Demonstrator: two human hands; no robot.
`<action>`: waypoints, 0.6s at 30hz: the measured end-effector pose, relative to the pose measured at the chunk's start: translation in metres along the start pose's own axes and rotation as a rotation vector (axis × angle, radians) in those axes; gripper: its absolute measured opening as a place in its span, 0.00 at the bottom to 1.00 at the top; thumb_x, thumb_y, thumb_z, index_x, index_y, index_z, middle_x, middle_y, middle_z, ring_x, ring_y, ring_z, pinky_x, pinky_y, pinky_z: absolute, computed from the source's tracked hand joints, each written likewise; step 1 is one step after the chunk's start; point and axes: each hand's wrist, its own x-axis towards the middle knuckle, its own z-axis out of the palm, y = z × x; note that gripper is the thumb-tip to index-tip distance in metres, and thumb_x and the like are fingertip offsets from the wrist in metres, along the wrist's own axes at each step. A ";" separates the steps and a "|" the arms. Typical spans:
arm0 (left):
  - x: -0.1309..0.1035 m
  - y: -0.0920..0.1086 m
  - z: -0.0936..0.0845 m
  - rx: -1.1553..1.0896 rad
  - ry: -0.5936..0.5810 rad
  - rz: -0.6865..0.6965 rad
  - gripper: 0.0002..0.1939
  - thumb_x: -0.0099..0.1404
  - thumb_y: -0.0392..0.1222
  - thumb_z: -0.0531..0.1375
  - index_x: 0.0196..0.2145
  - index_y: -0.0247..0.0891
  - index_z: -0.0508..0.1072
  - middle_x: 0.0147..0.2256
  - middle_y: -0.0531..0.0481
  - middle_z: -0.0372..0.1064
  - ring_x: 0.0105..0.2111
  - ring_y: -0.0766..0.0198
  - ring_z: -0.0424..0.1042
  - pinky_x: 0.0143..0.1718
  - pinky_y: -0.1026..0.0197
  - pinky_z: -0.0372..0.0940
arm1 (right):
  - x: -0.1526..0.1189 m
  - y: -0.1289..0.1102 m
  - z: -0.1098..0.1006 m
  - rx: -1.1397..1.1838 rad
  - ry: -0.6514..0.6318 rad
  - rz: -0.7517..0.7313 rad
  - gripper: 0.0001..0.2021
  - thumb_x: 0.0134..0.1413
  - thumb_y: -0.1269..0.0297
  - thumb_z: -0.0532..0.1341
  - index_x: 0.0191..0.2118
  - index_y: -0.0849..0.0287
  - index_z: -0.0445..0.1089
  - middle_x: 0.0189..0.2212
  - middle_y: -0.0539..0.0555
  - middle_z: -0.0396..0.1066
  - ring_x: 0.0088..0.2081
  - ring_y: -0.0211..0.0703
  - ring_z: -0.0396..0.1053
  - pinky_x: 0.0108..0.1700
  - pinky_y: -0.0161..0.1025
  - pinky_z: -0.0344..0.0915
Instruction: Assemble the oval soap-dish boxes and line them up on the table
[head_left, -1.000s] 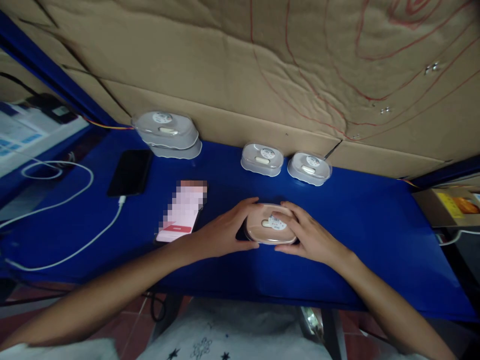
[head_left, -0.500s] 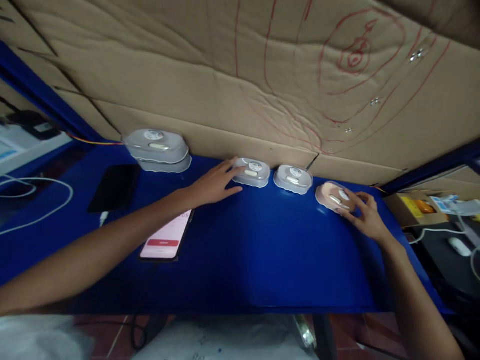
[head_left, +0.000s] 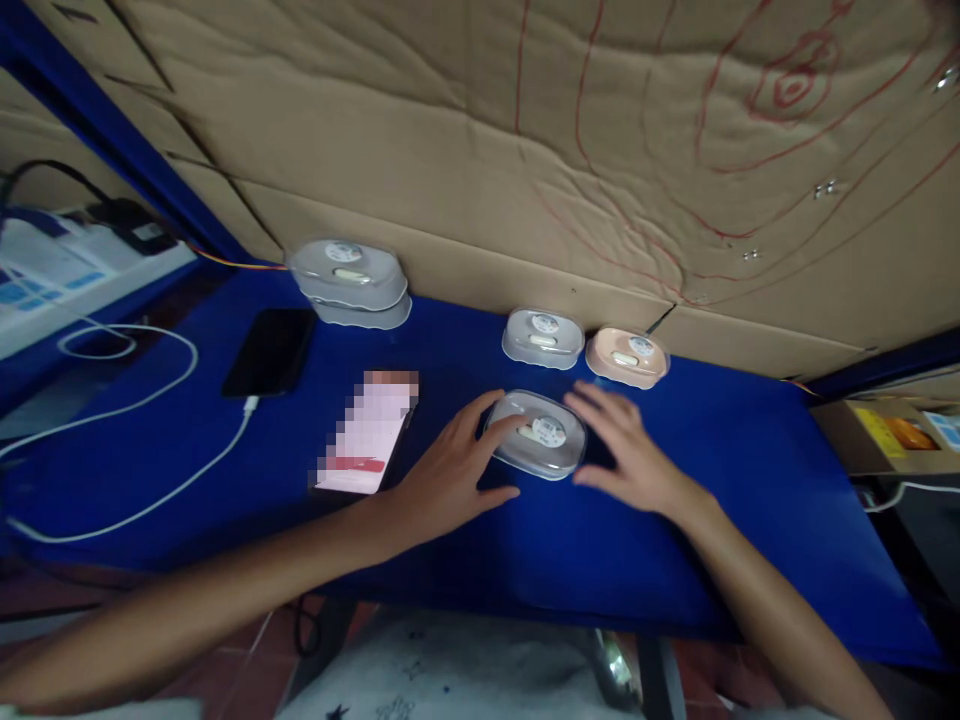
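A small grey box with a clear lid (head_left: 551,452) and a round label sits on the blue table between my hands. My left hand (head_left: 457,460) is at its left side, fingers spread, with fingertips over the lid's left part. On the other side, my right hand (head_left: 626,450) has its fingers apart close to the box's right edge; whether it touches is unclear. Behind, near the cardboard wall, a second grey box (head_left: 544,350) stands beside a peach box (head_left: 628,368). Two larger grey boxes (head_left: 360,290) are stacked further left.
A lit phone (head_left: 364,430), partly pixelated, lies left of my left hand. Beyond it is a black phone (head_left: 270,350) with a white cable (head_left: 191,400). A power strip (head_left: 97,290) is at the far left, and a cardboard carton (head_left: 855,440) at the far right.
A grey box is now nearer the table's front, between my hands. The peach box has shifted left, and my right hand has left it. Both hands came closer together. The view has shifted.
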 end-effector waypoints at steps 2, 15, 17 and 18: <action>0.001 -0.004 0.005 -0.061 -0.027 0.002 0.53 0.63 0.45 0.74 0.74 0.54 0.47 0.76 0.33 0.38 0.76 0.33 0.47 0.71 0.28 0.55 | 0.000 -0.028 0.013 0.091 -0.062 -0.060 0.42 0.65 0.40 0.64 0.77 0.45 0.51 0.76 0.65 0.50 0.75 0.66 0.51 0.71 0.67 0.57; -0.002 -0.015 -0.002 -0.339 -0.085 -0.076 0.57 0.64 0.57 0.72 0.76 0.54 0.39 0.74 0.34 0.49 0.72 0.34 0.57 0.69 0.28 0.57 | -0.012 -0.029 0.013 0.597 -0.073 0.044 0.31 0.68 0.52 0.66 0.72 0.44 0.61 0.76 0.59 0.50 0.76 0.60 0.52 0.74 0.61 0.57; -0.003 -0.016 0.000 -0.325 -0.058 -0.067 0.56 0.63 0.53 0.73 0.76 0.53 0.42 0.73 0.34 0.52 0.71 0.34 0.58 0.69 0.29 0.57 | -0.012 -0.022 0.014 0.648 -0.034 0.087 0.28 0.70 0.49 0.63 0.71 0.43 0.62 0.75 0.59 0.53 0.75 0.60 0.54 0.72 0.61 0.60; -0.003 -0.016 0.001 -0.305 -0.051 -0.051 0.57 0.62 0.50 0.74 0.76 0.53 0.43 0.73 0.35 0.53 0.71 0.34 0.58 0.70 0.29 0.57 | -0.012 -0.016 0.015 0.634 0.001 0.114 0.27 0.70 0.49 0.62 0.71 0.43 0.62 0.74 0.59 0.54 0.75 0.60 0.55 0.72 0.61 0.61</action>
